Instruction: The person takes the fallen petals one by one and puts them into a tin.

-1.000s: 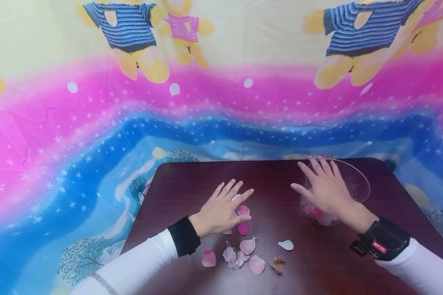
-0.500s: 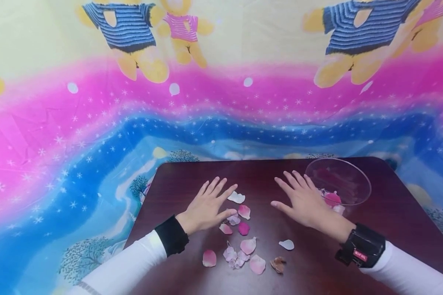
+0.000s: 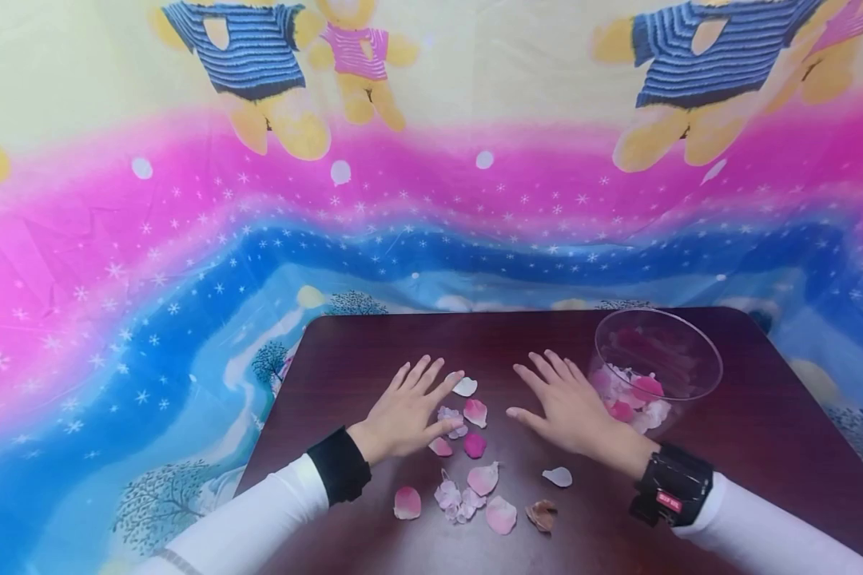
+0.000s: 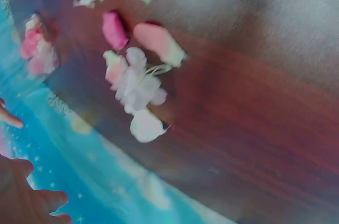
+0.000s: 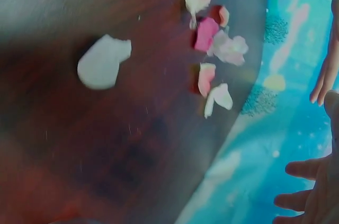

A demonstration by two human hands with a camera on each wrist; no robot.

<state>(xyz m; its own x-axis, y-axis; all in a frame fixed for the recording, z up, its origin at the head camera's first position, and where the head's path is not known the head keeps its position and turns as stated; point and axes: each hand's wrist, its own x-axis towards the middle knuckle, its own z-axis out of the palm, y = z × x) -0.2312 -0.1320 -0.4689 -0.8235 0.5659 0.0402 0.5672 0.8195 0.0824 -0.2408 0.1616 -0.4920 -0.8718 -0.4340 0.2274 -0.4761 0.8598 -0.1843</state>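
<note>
In the head view my left hand (image 3: 403, 411) hovers with fingers spread, its thumb and index finger overlapping the upper petals. A white petal (image 3: 464, 386), a pink petal (image 3: 475, 413) and a magenta petal (image 3: 475, 445) lie just right of it. My right hand (image 3: 571, 411) is likewise spread, holding nothing, left of a clear round container (image 3: 715, 359). Pink and white petals (image 3: 646, 389) fill the container's lower part. Nearer the front are a pale lilac blossom (image 3: 459, 503), several pink petals (image 3: 501, 515), a white petal (image 3: 558, 477) and a brown dried petal (image 3: 542, 517).
A dark reddish-brown table (image 3: 374, 343) with rounded corners carries everything. Behind it hangs a printed cloth (image 3: 431, 184) in pink, blue and cream with teddy bears. A black band (image 3: 340, 465) circles the left wrist; a black strapped device (image 3: 674, 485) sits on the right wrist.
My right hand has moved left and toward the front, away from over the clear container, whose petals now show. My left hand has shifted slightly left, uncovering more petals.
</note>
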